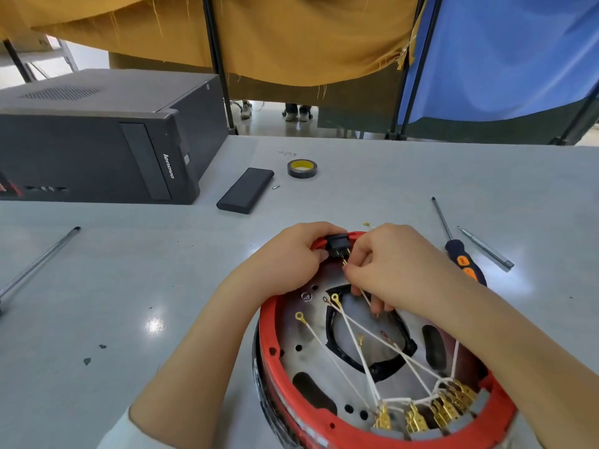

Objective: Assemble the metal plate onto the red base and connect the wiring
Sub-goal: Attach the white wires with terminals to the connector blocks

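Head view looks down on a red base (pixel 324 426) sitting at the near edge of the grey worktop (pixel 129 286), with a metal plate (pixel 291 358) seated inside its ring. Along the near rim a row of brass terminals (pixel 421 416) carries white wires (pixel 356 345) that fan away across the plate, several ending in loose brass ring lugs. Both forearms reach in from the near side and meet at the far rim of the base. The left hand (pixel 288 257) curls over that rim, its fingers gripping the red edge beside a black switch (pixel 338 246) mounted there. The right hand (pixel 392 267) is bent down at the wrist, its fingers bunched and pinching a wire connector (pixel 344 262) right at the switch's brass pins. To the right lies a screwdriver (pixel 460 254) with a dark and orange handle, just beside a metal rod (pixel 486 247). To the left lies another long rod (pixel 39 264). Farther back are a flat black box (pixel 245 190), a tape roll (pixel 302 168), and a dark computer tower (pixel 97 140) lying on its side.
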